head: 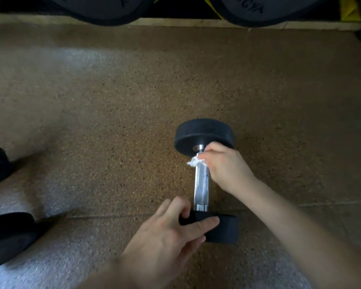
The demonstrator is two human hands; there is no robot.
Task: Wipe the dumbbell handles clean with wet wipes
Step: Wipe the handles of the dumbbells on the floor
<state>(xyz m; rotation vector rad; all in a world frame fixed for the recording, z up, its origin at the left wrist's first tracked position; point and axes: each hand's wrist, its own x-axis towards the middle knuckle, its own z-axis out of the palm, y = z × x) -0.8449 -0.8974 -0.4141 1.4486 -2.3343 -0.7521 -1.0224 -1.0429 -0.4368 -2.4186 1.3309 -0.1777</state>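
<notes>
Chrome dumbbell handle (201, 184) lying on speckled brown floor (113, 122).
Right hand (225, 170) pinches the white wet wipe (193, 162) against its far end; left hand (171, 230) fingers curl round the near black head (223, 228).

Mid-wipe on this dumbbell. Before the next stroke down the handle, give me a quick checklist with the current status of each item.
1. Wipe on metal: ok. The right hand pinches the wet wipe against the handle, close to the far head.
2. Dumbbell steadied: ok. The left hand grips the near head.
3. Support: ok. Both heads appear to rest on the floor.
4. Stroke path: ok. The handle is bare from the wipe to the near head.
5. Wipe moisture: cannot tell.
6. Underside of the handle wiped: cannot tell, as it is hidden.
</notes>
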